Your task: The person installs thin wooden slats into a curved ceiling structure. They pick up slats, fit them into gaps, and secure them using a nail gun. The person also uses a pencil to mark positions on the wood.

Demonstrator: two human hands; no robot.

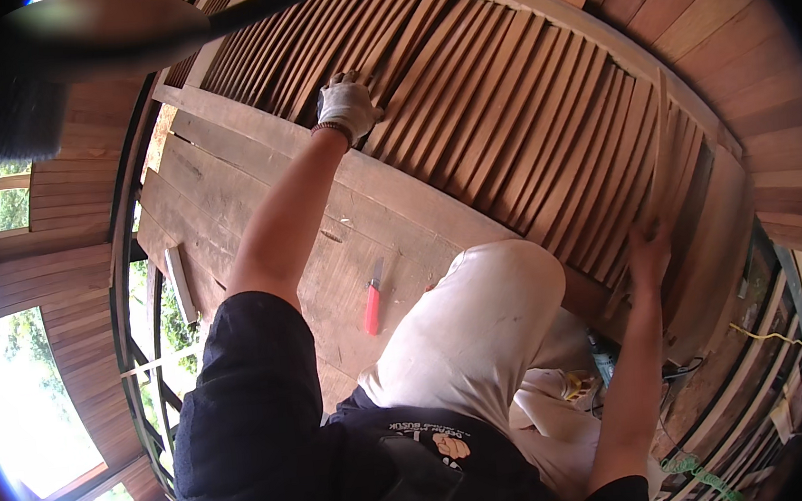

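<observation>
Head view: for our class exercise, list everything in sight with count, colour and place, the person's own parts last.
Slatted panel: 1, brown, upper middle to right
Thin strip: 1, brown, panel's right end
Boards: several, brown, below panel
Knife: 1, red handle, on boards
Wood block: 1, greyish, left
Plank walls: brown, left and upper right
Openings: several, bright, left
Yellow cord: 1, right
Green string: bundle, lower right
Blurred object: 1, dark, upper left
Trousers: 1 pair, pale, centre
Shirt: 1, dark, bottom
Left hand: 1, pale glove, on slats
Right hand: 1, bare, by strip's lower end

Head-worn fisheye: looks down past chest, slatted panel near.
</observation>
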